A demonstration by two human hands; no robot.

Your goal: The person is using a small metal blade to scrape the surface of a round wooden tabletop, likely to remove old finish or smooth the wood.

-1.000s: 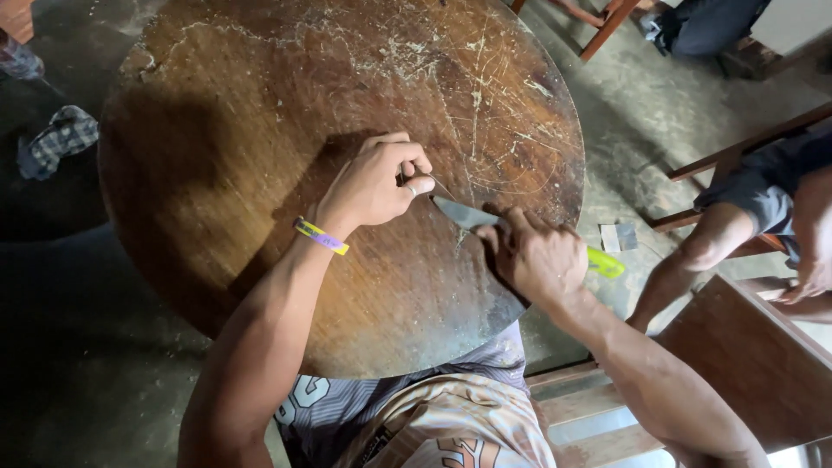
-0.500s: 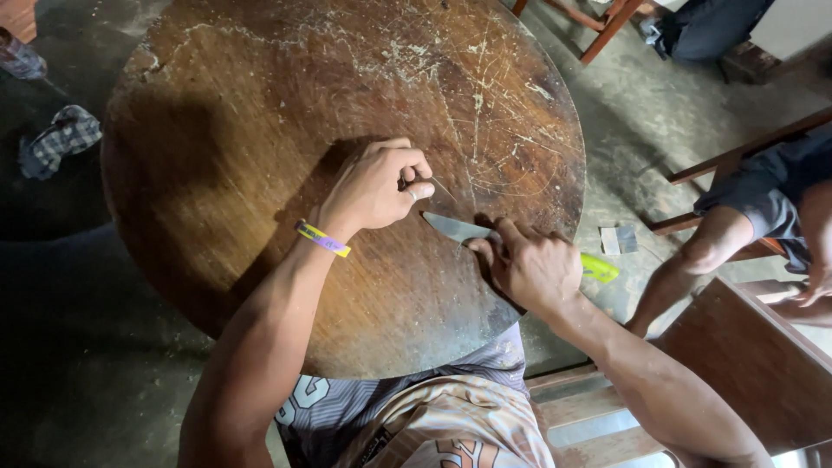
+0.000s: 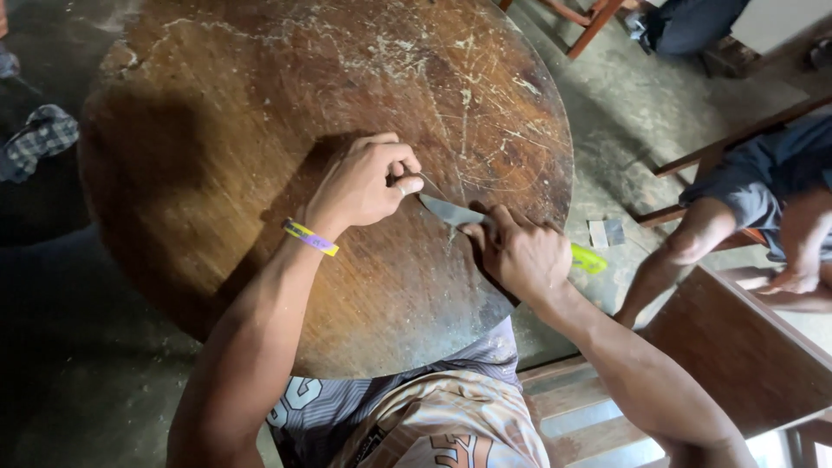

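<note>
Our left hand (image 3: 364, 184) is curled into a loose fist, its fingers (image 3: 400, 166) closed with the tips pressed against the tip end of a grey knife blade (image 3: 451, 211); whether they pinch the blade or only bear on it, we cannot tell from this angle. Our right hand (image 3: 520, 253) is closed around the knife's handle, which is hidden in the palm, with the forefinger laid along the back of the blade. A yellow-green end piece (image 3: 589, 259) shows just past the right hand's outer edge; it may belong to the handle. The blade lies nearly flat on the round wooden bench (image 3: 260, 104), near its right edge and between the two hands. The bench surface is dark brown, heavily scratched and worn pale toward the far side. A yellow and purple band (image 3: 309, 237) sits on our left wrist. On the concrete floor (image 3: 624, 147) right of the bench lie two small flat pieces (image 3: 606, 232). Farther right, another person's bare leg (image 3: 685, 251) rests beside wooden furniture (image 3: 763, 347). A checked cloth (image 3: 39, 139) lies on the floor at the left.
</note>
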